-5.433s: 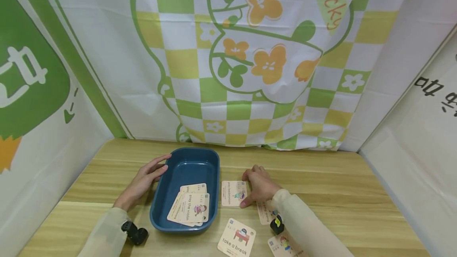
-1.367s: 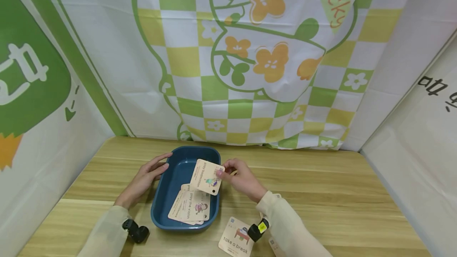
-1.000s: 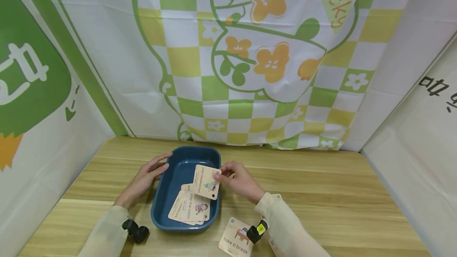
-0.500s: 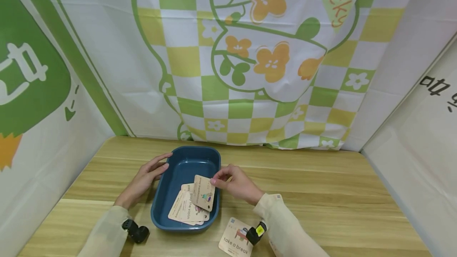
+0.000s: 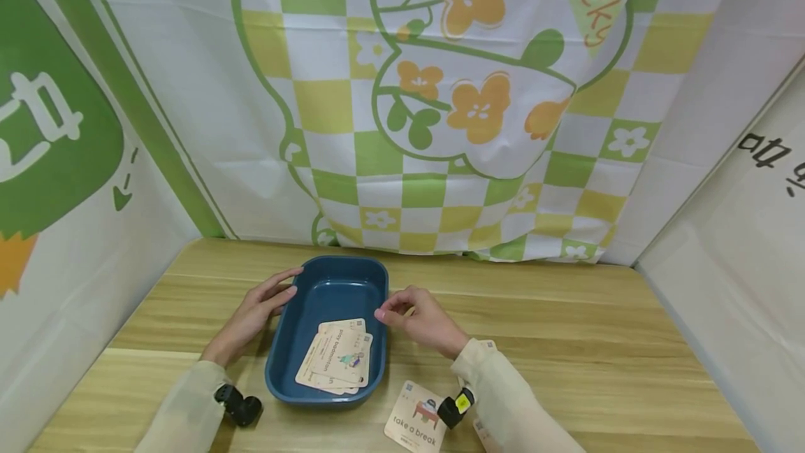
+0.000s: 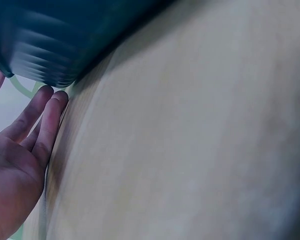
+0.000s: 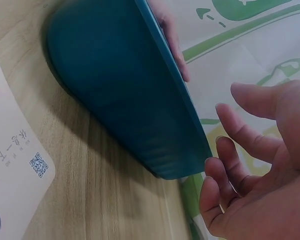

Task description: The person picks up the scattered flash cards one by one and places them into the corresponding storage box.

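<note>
A dark blue plastic tray (image 5: 333, 299) stands on the wooden table, with a small fanned pile of printed cards in its near half. On top lies the "play badminton" card (image 5: 344, 358), overlapping the violin card. Straight fingers of my left hand (image 5: 254, 310) touch the tray's left side near the rim; the left wrist view shows them against its outer wall. My right hand (image 5: 424, 320) hovers just off the tray's right rim. In the right wrist view its fingers (image 7: 245, 132) are loosely bent, thumb apart, holding nothing.
A "take a break" card (image 5: 415, 416) lies on the table right of the tray, close to my right wrist strap (image 5: 455, 407). Other cards (image 5: 481, 430) are mostly hidden under the right sleeve. A patterned cloth (image 5: 465, 222) hangs behind the table's far edge.
My right hand picked the badminton card off the table, carried it left over the tray, lowered it onto the pile and let it go. The left hand stayed at the tray.
</note>
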Demonstrator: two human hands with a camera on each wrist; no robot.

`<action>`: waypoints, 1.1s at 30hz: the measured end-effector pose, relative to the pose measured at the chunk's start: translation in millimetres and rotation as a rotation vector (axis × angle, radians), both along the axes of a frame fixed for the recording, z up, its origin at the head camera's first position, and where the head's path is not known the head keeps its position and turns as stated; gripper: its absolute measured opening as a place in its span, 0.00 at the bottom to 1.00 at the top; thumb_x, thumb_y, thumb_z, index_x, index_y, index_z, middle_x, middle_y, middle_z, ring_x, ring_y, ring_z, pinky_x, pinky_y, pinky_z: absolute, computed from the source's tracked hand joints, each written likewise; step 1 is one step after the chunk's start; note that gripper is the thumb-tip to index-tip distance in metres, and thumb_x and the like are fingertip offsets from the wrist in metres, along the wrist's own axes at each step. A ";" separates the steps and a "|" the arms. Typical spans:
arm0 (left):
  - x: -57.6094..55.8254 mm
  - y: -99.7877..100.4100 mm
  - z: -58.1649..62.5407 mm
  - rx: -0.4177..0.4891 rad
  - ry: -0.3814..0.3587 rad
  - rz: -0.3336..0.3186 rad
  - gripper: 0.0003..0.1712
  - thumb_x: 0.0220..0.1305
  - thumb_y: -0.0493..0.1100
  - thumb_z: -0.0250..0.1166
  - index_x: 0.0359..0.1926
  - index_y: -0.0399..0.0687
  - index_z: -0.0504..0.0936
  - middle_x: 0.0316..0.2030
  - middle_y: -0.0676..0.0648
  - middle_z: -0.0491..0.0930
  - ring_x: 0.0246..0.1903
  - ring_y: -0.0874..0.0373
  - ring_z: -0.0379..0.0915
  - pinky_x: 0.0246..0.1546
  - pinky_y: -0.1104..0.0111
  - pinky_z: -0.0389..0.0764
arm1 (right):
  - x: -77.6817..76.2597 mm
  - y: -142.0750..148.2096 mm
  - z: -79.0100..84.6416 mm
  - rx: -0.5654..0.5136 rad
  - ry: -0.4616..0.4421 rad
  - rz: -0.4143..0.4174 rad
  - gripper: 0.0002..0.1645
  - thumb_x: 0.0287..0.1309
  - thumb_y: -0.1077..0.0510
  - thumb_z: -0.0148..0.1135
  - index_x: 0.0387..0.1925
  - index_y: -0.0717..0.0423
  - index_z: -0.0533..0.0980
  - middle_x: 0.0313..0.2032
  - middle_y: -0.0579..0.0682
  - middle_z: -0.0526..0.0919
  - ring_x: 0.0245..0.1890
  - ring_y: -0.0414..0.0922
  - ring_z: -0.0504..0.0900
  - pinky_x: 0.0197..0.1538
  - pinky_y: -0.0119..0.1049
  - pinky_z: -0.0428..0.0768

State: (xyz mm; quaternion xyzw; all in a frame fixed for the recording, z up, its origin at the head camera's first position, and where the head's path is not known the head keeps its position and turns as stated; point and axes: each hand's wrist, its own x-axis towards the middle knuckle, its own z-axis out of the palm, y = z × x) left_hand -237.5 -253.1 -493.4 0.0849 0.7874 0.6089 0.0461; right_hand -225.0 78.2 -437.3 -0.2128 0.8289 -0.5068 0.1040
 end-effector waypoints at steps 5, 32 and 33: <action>-0.5 0.2 0.1 -0.002 -0.001 0.002 0.32 0.78 0.54 0.55 0.76 0.48 0.64 0.71 0.36 0.64 0.60 0.58 0.69 0.53 0.72 0.74 | 0.4 4.3 1.4 -0.011 0.011 0.006 0.09 0.66 0.54 0.68 0.36 0.56 0.85 0.36 0.47 0.79 0.39 0.44 0.75 0.44 0.39 0.74; 1.7 0.7 1.3 -0.003 0.001 -0.001 0.32 0.79 0.54 0.54 0.77 0.48 0.63 0.70 0.35 0.65 0.57 0.61 0.71 0.53 0.73 0.75 | 5.1 72.4 -4.0 0.036 0.013 -0.003 0.11 0.65 0.53 0.69 0.42 0.57 0.81 0.40 0.51 0.77 0.40 0.46 0.74 0.45 0.40 0.74; 1.7 0.8 1.2 -0.004 0.002 0.000 0.32 0.79 0.54 0.54 0.77 0.48 0.63 0.70 0.35 0.65 0.57 0.61 0.71 0.53 0.73 0.75 | 5.2 75.3 -4.6 0.041 0.015 -0.004 0.12 0.65 0.53 0.69 0.42 0.58 0.81 0.40 0.51 0.77 0.40 0.46 0.74 0.45 0.40 0.74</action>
